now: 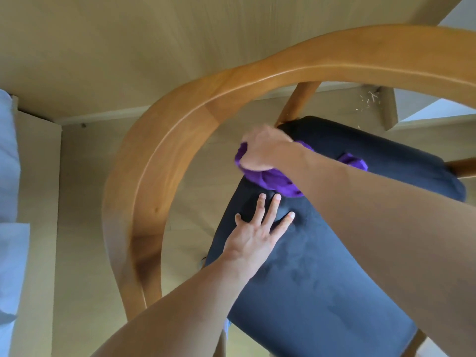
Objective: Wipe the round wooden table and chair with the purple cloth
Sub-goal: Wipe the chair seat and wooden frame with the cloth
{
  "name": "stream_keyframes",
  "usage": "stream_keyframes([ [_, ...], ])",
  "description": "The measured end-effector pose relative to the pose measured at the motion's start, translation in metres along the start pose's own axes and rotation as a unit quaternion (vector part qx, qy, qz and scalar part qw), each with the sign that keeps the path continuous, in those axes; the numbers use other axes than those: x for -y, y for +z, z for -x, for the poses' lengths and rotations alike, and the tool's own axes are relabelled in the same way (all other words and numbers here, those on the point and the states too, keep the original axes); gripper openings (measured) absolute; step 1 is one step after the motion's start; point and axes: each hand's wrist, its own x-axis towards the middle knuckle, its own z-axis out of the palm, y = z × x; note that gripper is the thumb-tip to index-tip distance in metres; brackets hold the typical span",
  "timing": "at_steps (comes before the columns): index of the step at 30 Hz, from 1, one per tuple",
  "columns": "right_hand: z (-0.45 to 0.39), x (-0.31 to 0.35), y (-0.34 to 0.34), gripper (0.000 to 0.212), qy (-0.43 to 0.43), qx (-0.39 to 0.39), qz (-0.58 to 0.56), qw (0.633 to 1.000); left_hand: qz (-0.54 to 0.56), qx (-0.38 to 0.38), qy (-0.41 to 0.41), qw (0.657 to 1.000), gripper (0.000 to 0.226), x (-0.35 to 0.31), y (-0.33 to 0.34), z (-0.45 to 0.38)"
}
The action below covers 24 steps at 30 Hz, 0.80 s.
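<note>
A wooden chair with a curved armrest rail (164, 155) and a dark blue upholstered seat (322, 284) fills the view from above. My right hand (262, 148) is shut on the bunched purple cloth (273, 181), pressing it where the seat meets the padded backrest (373, 155). My left hand (257, 233) lies flat on the seat just below the cloth, fingers spread, holding nothing. The round wooden table is not in view.
Beige floor (103, 60) surrounds the chair. A pale blue fabric edge (10, 228) runs along the left side. Small white scraps (368, 100) lie on the floor at the upper right, near a white step or wall base (432, 109).
</note>
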Motion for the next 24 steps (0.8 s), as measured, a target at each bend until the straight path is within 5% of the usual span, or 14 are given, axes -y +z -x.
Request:
stream_keyframes([
  [4,0.019,0.002,0.004,0.009,-0.078,0.113,-0.069,0.988,0.011,0.005,-0.001,1.000,0.110,-0.002,0.003,-0.001],
  [8,0.017,-0.047,-0.018,0.007,-0.003,-0.062,-0.150,0.987,0.008,0.008,0.009,1.000,0.113,0.001,0.000,0.000],
  [11,0.014,-0.075,-0.020,0.024,0.061,-0.147,-0.086,0.983,0.009,0.011,0.010,1.000,0.117,0.001,-0.002,0.001],
  [15,0.019,-0.055,0.002,0.022,0.005,-0.127,-0.071,0.989,-0.001,0.016,0.009,1.000,0.122,0.002,-0.004,0.001],
  [21,0.057,-0.010,0.029,0.009,-0.106,0.067,-0.104,0.987,-0.014,0.012,0.002,1.000,0.127,0.001,-0.006,0.005],
  [24,0.064,-0.031,0.015,0.015,-0.085,0.026,-0.135,0.987,-0.008,0.012,0.003,1.000,0.122,0.001,-0.004,0.003],
])
